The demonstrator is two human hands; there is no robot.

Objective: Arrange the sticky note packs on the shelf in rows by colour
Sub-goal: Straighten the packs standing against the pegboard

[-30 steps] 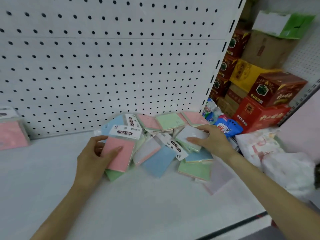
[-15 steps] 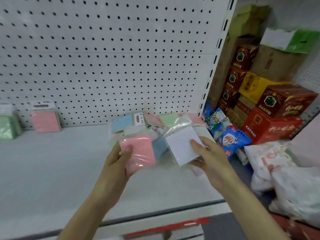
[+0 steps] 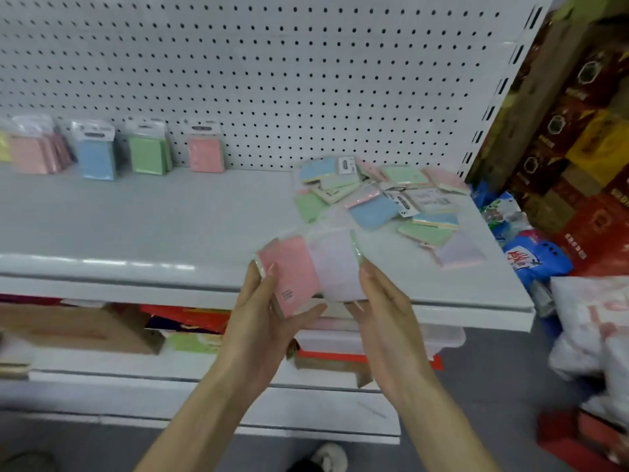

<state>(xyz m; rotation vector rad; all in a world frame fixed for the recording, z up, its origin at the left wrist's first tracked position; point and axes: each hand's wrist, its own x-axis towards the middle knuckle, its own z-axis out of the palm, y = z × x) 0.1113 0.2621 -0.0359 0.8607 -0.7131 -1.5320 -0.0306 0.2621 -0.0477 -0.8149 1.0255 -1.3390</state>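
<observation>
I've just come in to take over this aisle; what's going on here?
A person is sorting by colour. The left hand holds a pink wrapped sticky note pack, the right hand a pale lilac sticky note pack, both in front of the white metal shelf. Along the pegboard at left stand upright rows of pink, blue and green packs; a mixed pile of packs lies unsorted at right.

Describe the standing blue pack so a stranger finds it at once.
Start at the white pegboard behind the shelf. Along its foot, left side, packs stand upright; the blue pack is between pink packs and green packs. It is the only blue one standing.
</observation>
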